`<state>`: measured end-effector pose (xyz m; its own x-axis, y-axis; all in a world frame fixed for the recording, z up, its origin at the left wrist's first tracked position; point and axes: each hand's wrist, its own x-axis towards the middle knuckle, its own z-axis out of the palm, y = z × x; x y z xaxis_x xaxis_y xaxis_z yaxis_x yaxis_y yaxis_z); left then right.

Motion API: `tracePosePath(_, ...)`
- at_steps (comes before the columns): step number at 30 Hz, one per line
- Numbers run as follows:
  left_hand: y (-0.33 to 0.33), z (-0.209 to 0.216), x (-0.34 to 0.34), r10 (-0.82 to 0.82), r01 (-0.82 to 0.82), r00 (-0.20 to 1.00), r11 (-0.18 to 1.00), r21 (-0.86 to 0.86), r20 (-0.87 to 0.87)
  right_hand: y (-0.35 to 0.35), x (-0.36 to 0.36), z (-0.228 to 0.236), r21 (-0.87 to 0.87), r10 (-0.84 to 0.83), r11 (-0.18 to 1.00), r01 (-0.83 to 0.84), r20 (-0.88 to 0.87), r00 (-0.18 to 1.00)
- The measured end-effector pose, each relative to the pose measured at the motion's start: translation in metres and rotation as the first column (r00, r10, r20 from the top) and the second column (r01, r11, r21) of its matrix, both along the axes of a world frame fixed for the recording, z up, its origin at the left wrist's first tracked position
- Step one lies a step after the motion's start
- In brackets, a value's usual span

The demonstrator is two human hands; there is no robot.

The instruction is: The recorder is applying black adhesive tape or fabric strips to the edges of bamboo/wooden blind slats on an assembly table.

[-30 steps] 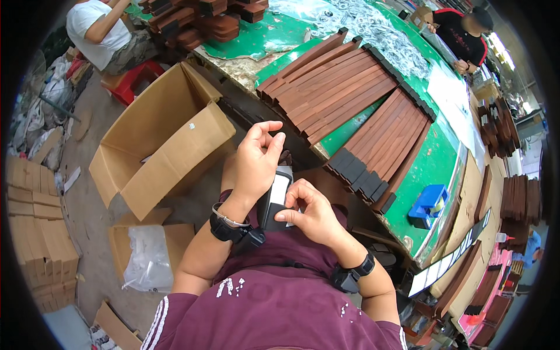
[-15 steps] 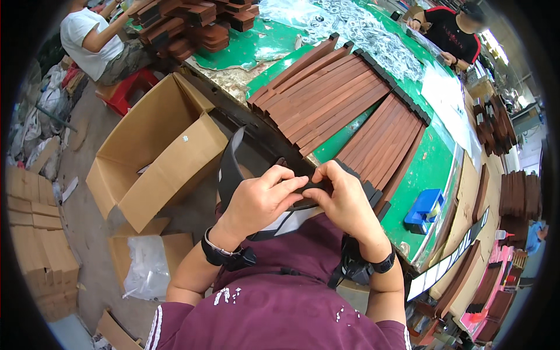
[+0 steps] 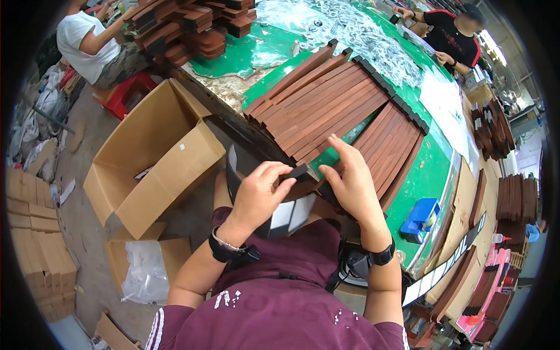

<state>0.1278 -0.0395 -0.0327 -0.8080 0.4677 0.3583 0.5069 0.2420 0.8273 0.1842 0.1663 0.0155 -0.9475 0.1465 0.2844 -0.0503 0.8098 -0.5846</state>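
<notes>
My left hand [image 3: 261, 192] is closed in a pinch at a small black end piece [image 3: 298, 171], over my lap. Below that piece runs a dark brown strip [image 3: 303, 186], partly hidden by the hand. My right hand [image 3: 353, 184] is just to its right, thumb and forefinger spread apart, with nothing visible between them. A bent band of black and white panels [image 3: 291, 216] curves beneath my left hand; its black end [image 3: 233, 166] stands up to the left. Beyond my hands, several brown wooden-looking strips with black ends [image 3: 326, 105] lie side by side on the green table [image 3: 408, 181].
An open cardboard box [image 3: 169, 181] stands at left, above a smaller box with a plastic bag [image 3: 144, 271]. A blue tape dispenser [image 3: 421, 219] sits on the table's right. Stacked brown strips [image 3: 192, 26] and clear plastic packets [image 3: 344, 35] lie farther back. Two people work across the table.
My right hand has let go and opened, moving slightly up and right of the left hand. The black end piece now shows between the hands. The bent band has shifted.
</notes>
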Motion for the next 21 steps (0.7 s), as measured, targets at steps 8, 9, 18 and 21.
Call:
tracePosePath(8, 0.025, 0.005, 0.016, -0.022, 0.023, 0.999, 1.000, -0.013, 0.046, 0.005, 0.012, -0.004, 0.057, -0.064, 0.997, 0.058, 0.100, 0.993)
tracePosePath(9, 0.028, 0.006, 0.015, 0.001, -0.001, 1.000, 1.000, -0.013, -0.016, 0.007, 0.013, -0.008, 0.055, -0.048, 0.998, 0.043, 0.088, 0.995)
tracePosePath(18, 0.047, 0.021, -0.001, 0.006, -0.025, 0.997, 0.972, -0.233, -0.082, 0.003, 0.018, -0.021, 0.215, -0.076, 0.974, 0.067, 0.034, 0.997)
tracePosePath(21, 0.050, 0.019, -0.001, 0.015, -0.048, 0.991, 0.966, -0.253, -0.132, 0.004, 0.017, -0.024, 0.215, -0.062, 0.975, 0.058, 0.012, 0.998)
